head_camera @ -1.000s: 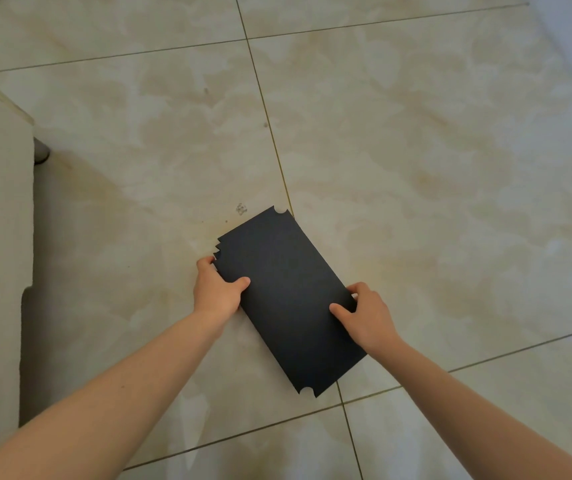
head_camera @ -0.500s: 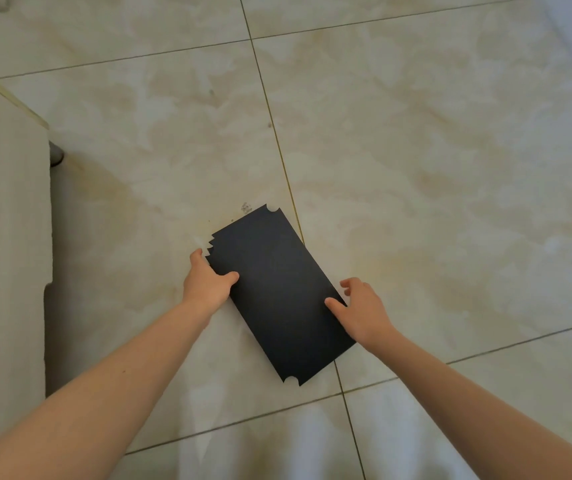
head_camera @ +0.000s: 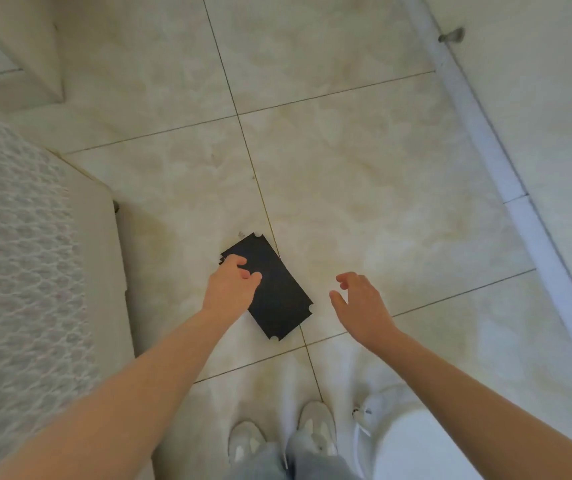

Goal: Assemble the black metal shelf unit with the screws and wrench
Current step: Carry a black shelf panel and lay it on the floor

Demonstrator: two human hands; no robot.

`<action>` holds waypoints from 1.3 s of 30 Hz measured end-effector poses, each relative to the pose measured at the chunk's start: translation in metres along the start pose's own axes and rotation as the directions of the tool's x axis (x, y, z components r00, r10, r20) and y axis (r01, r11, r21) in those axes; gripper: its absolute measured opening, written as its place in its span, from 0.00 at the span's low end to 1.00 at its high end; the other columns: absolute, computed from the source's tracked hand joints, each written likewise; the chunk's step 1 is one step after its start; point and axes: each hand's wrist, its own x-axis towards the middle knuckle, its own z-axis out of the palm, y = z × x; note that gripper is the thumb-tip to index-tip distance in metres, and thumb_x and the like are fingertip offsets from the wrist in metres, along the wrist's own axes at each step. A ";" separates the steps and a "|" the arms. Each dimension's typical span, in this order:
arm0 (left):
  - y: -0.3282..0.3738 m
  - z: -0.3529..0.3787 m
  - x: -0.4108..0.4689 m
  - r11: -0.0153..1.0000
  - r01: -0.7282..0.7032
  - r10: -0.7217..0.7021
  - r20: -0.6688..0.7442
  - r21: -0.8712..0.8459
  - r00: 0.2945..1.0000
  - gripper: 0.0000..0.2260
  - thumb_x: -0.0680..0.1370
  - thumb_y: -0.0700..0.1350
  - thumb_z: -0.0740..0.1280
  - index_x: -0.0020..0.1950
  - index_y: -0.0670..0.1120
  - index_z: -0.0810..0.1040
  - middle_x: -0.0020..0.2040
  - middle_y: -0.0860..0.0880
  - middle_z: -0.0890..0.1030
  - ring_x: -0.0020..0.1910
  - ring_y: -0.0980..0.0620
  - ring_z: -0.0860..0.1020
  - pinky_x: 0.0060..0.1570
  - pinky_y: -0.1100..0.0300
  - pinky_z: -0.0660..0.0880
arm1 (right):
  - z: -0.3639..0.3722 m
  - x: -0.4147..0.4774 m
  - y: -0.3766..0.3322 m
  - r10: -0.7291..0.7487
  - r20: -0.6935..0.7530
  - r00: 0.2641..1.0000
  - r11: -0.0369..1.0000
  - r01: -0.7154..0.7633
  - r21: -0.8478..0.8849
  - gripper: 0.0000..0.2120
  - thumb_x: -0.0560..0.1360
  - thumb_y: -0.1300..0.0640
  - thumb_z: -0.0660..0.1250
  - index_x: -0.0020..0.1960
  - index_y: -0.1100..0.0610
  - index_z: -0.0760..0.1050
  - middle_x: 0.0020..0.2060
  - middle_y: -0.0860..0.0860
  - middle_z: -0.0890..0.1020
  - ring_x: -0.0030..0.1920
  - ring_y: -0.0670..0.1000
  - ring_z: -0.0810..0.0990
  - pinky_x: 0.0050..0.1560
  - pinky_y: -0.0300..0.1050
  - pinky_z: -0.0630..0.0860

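A black metal shelf panel (head_camera: 279, 299) lay flat on the tiled floor (head_camera: 364, 202), its long side running from 11 to 5 o'clock. The person's left hand (head_camera: 230, 287) hung over the panel's 10 o'clock corner, fingers loosely curled, gripping nothing. The right hand (head_camera: 362, 304), fingers spread, was at the panel's 3 o'clock, clear of it. Pale shoes (head_camera: 315, 427) stood at 6 o'clock.

1 black metal panel (head_camera: 277, 299) lies near the middle of the tiled floor (head_camera: 346, 168). 2 bare hands are in view, 1 left hand (head_camera: 230, 285) and 1 right hand (head_camera: 360, 306). 3 pale shoes (head_camera: 315, 424) show at the floor's near edge.
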 end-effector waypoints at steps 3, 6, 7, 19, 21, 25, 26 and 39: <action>0.050 -0.030 -0.061 0.997 -0.057 0.056 0.019 0.042 0.998 0.17 0.82 0.47 0.66 0.70 0.45 0.72 0.51 0.52 0.76 0.49 0.51 0.76 0.45 0.60 0.72 | -0.054 -0.051 -0.025 -0.014 -0.023 1.000 1.000 0.014 0.009 0.18 0.82 0.53 0.58 0.69 0.57 0.68 0.64 0.53 0.73 0.62 0.53 0.73 0.61 0.45 0.69; 0.092 -0.056 -0.123 0.967 -0.172 0.166 0.050 0.186 0.985 0.16 0.83 0.48 0.64 0.69 0.46 0.72 0.53 0.51 0.78 0.52 0.50 0.78 0.53 0.52 0.78 | -0.105 -0.104 -0.045 -0.040 -0.041 0.998 0.999 0.039 -0.030 0.18 0.82 0.53 0.58 0.70 0.57 0.67 0.65 0.53 0.73 0.63 0.53 0.72 0.62 0.44 0.68; 0.104 -0.065 -0.142 0.942 -0.219 0.211 0.058 0.254 0.976 0.15 0.83 0.48 0.63 0.69 0.47 0.72 0.55 0.51 0.79 0.54 0.50 0.78 0.54 0.51 0.78 | -0.121 -0.122 -0.050 -0.053 -0.050 0.997 0.998 0.051 -0.046 0.18 0.82 0.52 0.58 0.71 0.57 0.66 0.65 0.53 0.72 0.63 0.53 0.72 0.61 0.43 0.68; 0.196 -0.122 -0.326 0.503 -0.594 0.559 0.289 0.628 0.777 0.16 0.84 0.50 0.58 0.71 0.49 0.70 0.59 0.50 0.78 0.58 0.50 0.75 0.52 0.54 0.78 | -0.240 -0.343 -0.070 0.070 -0.282 0.957 0.997 -0.059 0.048 0.21 0.83 0.51 0.57 0.73 0.57 0.63 0.68 0.52 0.70 0.69 0.52 0.66 0.66 0.43 0.66; 0.200 -0.121 -0.355 0.436 -0.646 0.593 0.339 0.627 0.730 0.16 0.84 0.50 0.58 0.71 0.49 0.70 0.58 0.50 0.78 0.58 0.50 0.75 0.50 0.55 0.78 | -0.241 -0.383 -0.063 0.131 -0.325 0.937 0.990 -0.108 0.088 0.21 0.83 0.51 0.57 0.73 0.56 0.63 0.68 0.51 0.69 0.69 0.52 0.66 0.65 0.43 0.67; 0.200 -0.114 -0.405 0.211 -0.747 0.649 0.481 0.630 0.590 0.17 0.84 0.52 0.57 0.72 0.51 0.68 0.59 0.54 0.78 0.58 0.53 0.74 0.47 0.60 0.72 | -0.227 -0.460 -0.050 0.251 -0.388 0.887 0.967 -0.209 0.147 0.21 0.83 0.51 0.57 0.73 0.55 0.63 0.68 0.50 0.70 0.67 0.52 0.68 0.64 0.42 0.69; 0.200 -0.110 -0.419 0.143 -0.765 0.656 0.518 0.628 0.548 0.17 0.84 0.53 0.57 0.72 0.51 0.68 0.59 0.55 0.78 0.59 0.54 0.73 0.46 0.61 0.70 | -0.222 -0.482 -0.046 0.289 -0.402 0.869 0.956 -0.241 0.166 0.21 0.82 0.50 0.57 0.73 0.55 0.63 0.68 0.50 0.70 0.67 0.52 0.68 0.64 0.42 0.69; 0.162 0.010 -0.640 -0.291 -0.915 0.520 0.849 0.278 0.093 0.16 0.84 0.52 0.57 0.71 0.51 0.69 0.58 0.55 0.79 0.58 0.54 0.74 0.52 0.59 0.75 | -0.128 -0.742 0.040 0.747 -0.447 0.492 0.664 -0.508 0.549 0.21 0.82 0.49 0.57 0.73 0.55 0.64 0.66 0.50 0.73 0.66 0.51 0.70 0.64 0.44 0.70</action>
